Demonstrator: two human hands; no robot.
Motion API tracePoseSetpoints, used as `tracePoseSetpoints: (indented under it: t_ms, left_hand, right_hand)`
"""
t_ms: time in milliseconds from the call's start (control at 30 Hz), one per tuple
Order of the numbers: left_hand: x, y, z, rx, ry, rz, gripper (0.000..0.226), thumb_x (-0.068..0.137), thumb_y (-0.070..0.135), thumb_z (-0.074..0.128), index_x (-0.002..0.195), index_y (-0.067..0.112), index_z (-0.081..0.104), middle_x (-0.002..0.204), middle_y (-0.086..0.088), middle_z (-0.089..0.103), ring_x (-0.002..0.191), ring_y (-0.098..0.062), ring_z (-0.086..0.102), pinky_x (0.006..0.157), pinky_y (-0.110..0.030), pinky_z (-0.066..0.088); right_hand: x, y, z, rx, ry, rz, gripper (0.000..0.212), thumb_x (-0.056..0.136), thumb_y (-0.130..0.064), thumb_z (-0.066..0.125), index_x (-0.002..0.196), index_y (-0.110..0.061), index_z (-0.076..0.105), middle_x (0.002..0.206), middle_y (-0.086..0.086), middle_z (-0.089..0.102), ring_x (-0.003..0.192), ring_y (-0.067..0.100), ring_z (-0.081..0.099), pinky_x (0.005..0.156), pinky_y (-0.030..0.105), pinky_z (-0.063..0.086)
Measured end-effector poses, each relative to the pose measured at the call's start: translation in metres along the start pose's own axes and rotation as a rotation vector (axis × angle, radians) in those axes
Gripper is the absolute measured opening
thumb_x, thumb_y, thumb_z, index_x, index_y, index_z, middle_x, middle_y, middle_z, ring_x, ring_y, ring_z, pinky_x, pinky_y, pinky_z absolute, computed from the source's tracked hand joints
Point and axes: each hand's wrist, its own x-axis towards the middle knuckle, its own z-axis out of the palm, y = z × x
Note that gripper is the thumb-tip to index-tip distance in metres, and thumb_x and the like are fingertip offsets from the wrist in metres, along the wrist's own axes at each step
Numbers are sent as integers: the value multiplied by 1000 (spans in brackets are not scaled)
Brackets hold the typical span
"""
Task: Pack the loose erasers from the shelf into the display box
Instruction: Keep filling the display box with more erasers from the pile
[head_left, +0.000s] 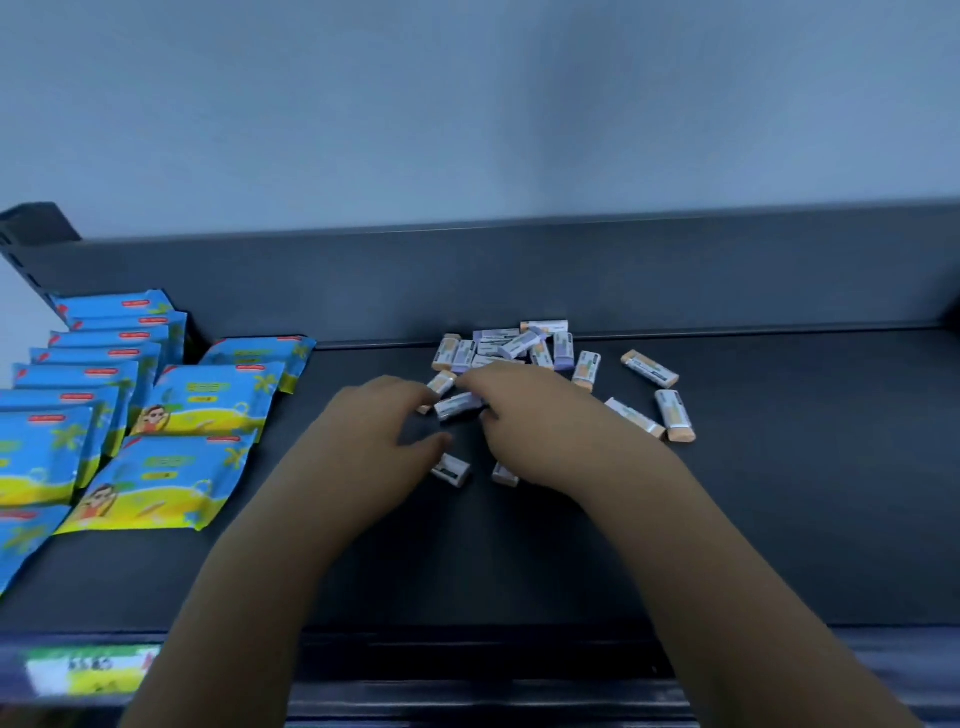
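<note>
Head view: dark grey metal shelf (779, 519) with a low back wall fills the middle of the frame. Small rectangular erasers in white, lilac and peach paper sleeves (511, 345) lie in a loose pile at centre, against the back wall; several strays sit to the right of the pile and two near the wrists. Left hand (374, 441) is palm down, fingers spread, fingertips near one sleeved eraser (458, 405) lying between both hands. Right hand (535, 421) is palm down over the pile's near edge, fingers curled; cannot tell whether it grips anything. Blue and yellow printed foil packets (156, 467) lie in overlapping rows at left. A blurred price label (88, 670) is on the shelf's front edge, lower left.
</note>
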Motion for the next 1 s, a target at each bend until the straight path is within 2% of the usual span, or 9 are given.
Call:
tracePoseSetpoints:
  t_ms: [100, 167, 267, 533, 633, 700, 800, 933, 1000]
  left_hand:
    - [20, -2, -9, 6, -8, 50, 34, 91, 24, 68, 125, 23, 69, 125, 1, 66, 119, -20, 57, 97, -31, 43]
    - [37, -2, -11, 87, -20, 84, 32, 92, 26, 62, 122, 24, 70, 121, -3, 66, 116, -24, 59, 96, -35, 46]
    - [64, 0, -9, 188, -28, 102, 41, 83, 36, 48, 117, 30, 70, 115, -3, 65, 111, -28, 60, 92, -45, 52]
    - [105, 2, 11, 294, -28, 114, 22, 92, 28, 55, 105, 37, 71, 112, 2, 59, 112, -25, 57, 94, -46, 50]
    - [112, 4, 14, 303, -8, 106, 7, 91, 38, 61, 91, 35, 66, 105, 4, 58, 111, -25, 58, 91, -41, 49]
    - [115, 4, 17, 299, 1, 104, 18, 89, 44, 65, 78, 33, 56, 96, 5, 52, 107, -25, 58, 86, -39, 48]
    - [116, 5, 22, 282, 57, 88, 28, 86, 46, 68, 74, 31, 49, 92, 6, 49, 103, -26, 57, 83, -37, 46]
    - [116, 6, 25, 277, 90, 69, 25, 85, 40, 71, 76, 29, 50, 94, 3, 56, 100, -27, 57, 81, -38, 46]
    - [117, 6, 27, 245, 90, 61, 16, 84, 34, 70, 93, 25, 61, 103, -1, 61, 103, -28, 57, 87, -42, 50]
  right_hand:
    - [8, -6, 5, -79, 22, 55, 10, 89, -13, 53, 92, -22, 56, 101, 1, 58, 98, 26, 61, 69, 35, 47]
    - [7, -13, 4, -114, 93, 102, 6, 88, -15, 55, 86, -20, 55, 91, 1, 53, 90, 28, 60, 63, 32, 40]
    - [0, -23, 0, -145, 156, 142, 16, 90, -15, 55, 104, -20, 60, 95, 3, 53, 91, 29, 58, 67, 33, 37]
    - [-7, -22, -4, -57, 67, 239, 36, 86, -16, 50, 120, -26, 57, 109, 1, 59, 86, 24, 48, 69, 34, 40]
    - [-6, -16, -3, -66, 43, 278, 29, 86, -14, 49, 108, -26, 63, 103, 2, 58, 86, 27, 52, 69, 34, 41]
    - [-7, -14, -5, -79, 52, 308, 6, 88, -14, 51, 87, -19, 55, 91, 3, 52, 83, 28, 52, 67, 33, 40]
    - [-11, -10, -11, -90, 17, 330, 26, 89, -16, 57, 70, -18, 39, 78, 1, 44, 78, 25, 50, 69, 33, 42]
    - [-15, -5, -9, -146, 64, 314, 8, 85, -9, 55, 82, -17, 52, 87, 1, 52, 72, 20, 49, 63, 31, 39]
    - [-13, 0, -5, -144, 48, 277, 27, 85, -9, 53, 105, -23, 61, 103, 1, 59, 87, 25, 57, 62, 30, 39]
